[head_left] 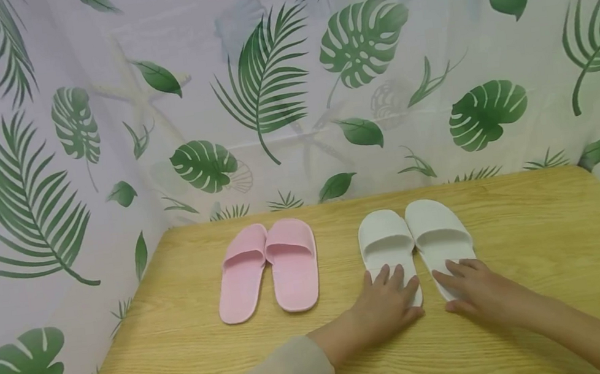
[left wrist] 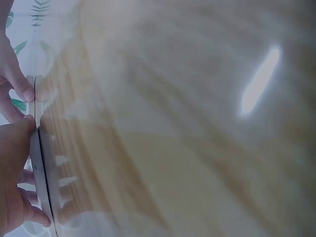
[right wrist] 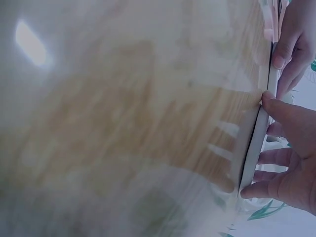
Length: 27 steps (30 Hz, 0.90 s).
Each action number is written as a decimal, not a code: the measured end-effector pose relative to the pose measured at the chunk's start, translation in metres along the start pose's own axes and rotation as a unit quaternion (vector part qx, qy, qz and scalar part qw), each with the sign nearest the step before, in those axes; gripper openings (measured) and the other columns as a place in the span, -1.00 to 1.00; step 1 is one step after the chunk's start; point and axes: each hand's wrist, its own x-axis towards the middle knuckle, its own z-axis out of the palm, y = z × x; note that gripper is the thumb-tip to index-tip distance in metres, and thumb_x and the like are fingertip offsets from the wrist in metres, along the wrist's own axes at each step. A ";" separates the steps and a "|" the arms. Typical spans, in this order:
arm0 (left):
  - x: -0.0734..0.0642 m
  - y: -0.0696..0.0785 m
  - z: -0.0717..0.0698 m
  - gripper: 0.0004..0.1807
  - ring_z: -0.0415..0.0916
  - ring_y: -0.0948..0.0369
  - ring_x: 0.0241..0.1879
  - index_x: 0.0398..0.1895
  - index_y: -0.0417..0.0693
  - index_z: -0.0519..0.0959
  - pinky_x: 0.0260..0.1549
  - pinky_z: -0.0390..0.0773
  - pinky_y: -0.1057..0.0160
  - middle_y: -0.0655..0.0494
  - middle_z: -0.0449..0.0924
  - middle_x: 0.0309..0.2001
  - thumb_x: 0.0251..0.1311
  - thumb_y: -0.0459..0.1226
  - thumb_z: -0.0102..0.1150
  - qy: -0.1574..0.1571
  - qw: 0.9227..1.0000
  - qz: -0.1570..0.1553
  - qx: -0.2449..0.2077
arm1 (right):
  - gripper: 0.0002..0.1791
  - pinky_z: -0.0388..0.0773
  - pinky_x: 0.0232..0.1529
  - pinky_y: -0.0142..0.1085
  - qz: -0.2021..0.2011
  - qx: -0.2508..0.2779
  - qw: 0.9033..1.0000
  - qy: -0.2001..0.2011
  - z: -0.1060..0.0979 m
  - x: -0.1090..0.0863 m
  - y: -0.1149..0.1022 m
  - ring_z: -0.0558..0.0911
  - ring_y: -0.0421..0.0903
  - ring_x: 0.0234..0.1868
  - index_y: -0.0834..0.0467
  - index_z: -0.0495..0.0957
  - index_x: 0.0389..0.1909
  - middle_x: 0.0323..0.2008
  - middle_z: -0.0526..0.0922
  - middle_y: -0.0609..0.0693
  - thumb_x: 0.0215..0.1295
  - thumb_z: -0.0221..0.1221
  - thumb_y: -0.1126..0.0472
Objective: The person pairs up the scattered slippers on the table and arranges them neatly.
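Two white slippers lie side by side on the wooden table, open toes facing the wall. Over the heel part of the left white slipper [head_left: 388, 254] is my left hand [head_left: 383, 307], fingers spread across the sole and thumb at its right edge. My right hand [head_left: 481, 290] holds the heel part of the right white slipper [head_left: 442, 243] likewise, thumb toward the other hand. In the right wrist view its thumb and little finger [right wrist: 256, 190] straddle the slipper's sole edge. In the left wrist view the left thumb [left wrist: 24, 123] touches the slipper's rim.
A pair of pink slippers [head_left: 294, 274] lies left of the white pair on the wooden table [head_left: 186, 360]. Behind and at the left hangs white cloth [head_left: 298, 175] printed with green leaves, meeting the table's back edge. The tabletop reflects a lamp in both wrist views.
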 end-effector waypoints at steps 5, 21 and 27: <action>0.003 -0.001 0.003 -0.35 0.21 0.01 0.34 0.41 0.21 0.20 0.17 0.35 -0.09 0.02 0.21 0.38 0.36 0.22 -0.38 0.004 1.000 0.001 0.005 | -0.41 0.47 -0.05 0.19 0.005 0.007 1.000 -0.003 -0.002 0.002 -0.002 0.45 0.41 0.06 0.27 0.49 0.15 0.11 0.45 0.43 0.18 0.25 0.00; 0.006 -0.001 0.002 -0.35 0.25 0.00 0.32 0.40 0.20 0.22 0.15 0.37 -0.08 0.01 0.25 0.37 0.35 0.23 -0.35 0.013 1.000 -0.001 0.015 | -0.39 0.45 -0.03 0.20 0.007 0.011 1.000 -0.007 -0.002 0.005 0.000 0.43 0.41 0.09 0.26 0.48 0.16 0.11 0.45 0.44 0.17 0.24 -0.02; 0.005 -0.003 0.002 -0.31 0.19 0.01 0.35 0.43 0.23 0.18 0.18 0.33 -0.08 0.03 0.19 0.40 0.31 0.27 -0.32 -0.004 1.000 -0.002 -0.017 | -0.35 0.41 -0.01 0.24 0.008 0.044 0.999 -0.013 -0.004 0.005 0.003 0.40 0.43 0.09 0.27 0.48 0.16 0.11 0.43 0.44 0.13 0.27 -0.05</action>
